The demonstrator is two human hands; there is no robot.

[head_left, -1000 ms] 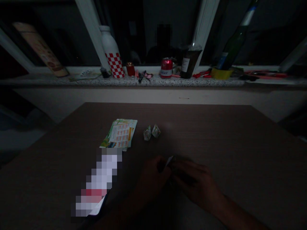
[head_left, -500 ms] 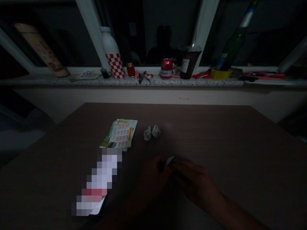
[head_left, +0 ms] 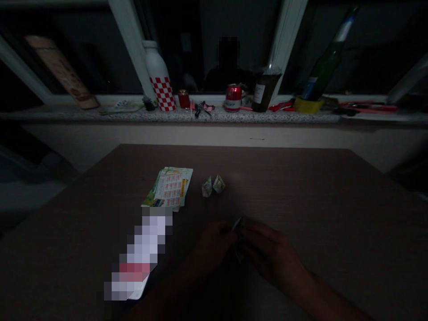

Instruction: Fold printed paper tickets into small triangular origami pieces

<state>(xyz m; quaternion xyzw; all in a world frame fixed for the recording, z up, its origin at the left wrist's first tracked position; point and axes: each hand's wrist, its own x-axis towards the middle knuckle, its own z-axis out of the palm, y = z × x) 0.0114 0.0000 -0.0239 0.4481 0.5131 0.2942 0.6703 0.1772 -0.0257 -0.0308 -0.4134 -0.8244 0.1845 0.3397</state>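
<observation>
My left hand (head_left: 214, 245) and my right hand (head_left: 270, 247) meet over the near middle of the table, both closed on a small piece of folded paper (head_left: 238, 224). Its pale upper corner pokes up between the fingertips and a greenish part shows below; dim light and my fingers hide the rest. Beyond my hands stand two small folded paper shapes, a left one (head_left: 207, 187) and a right one (head_left: 219, 183), close together. To their left lies a loose stack of printed paper sheets (head_left: 170, 189) with orange and green patterns.
A blurred-out bright screen (head_left: 140, 256) of a phone-like device lies left of my hands on the brown table (head_left: 301, 187). Along the stone windowsill (head_left: 207, 115) stand a checkered bottle (head_left: 162, 89), a red can (head_left: 233, 98), a plastic cup (head_left: 264, 91) and a green glass bottle (head_left: 326, 67).
My left hand has shifted slightly, and more of the folded paper's lower part shows between my hands. The whole view has moved a little; the other things keep their places.
</observation>
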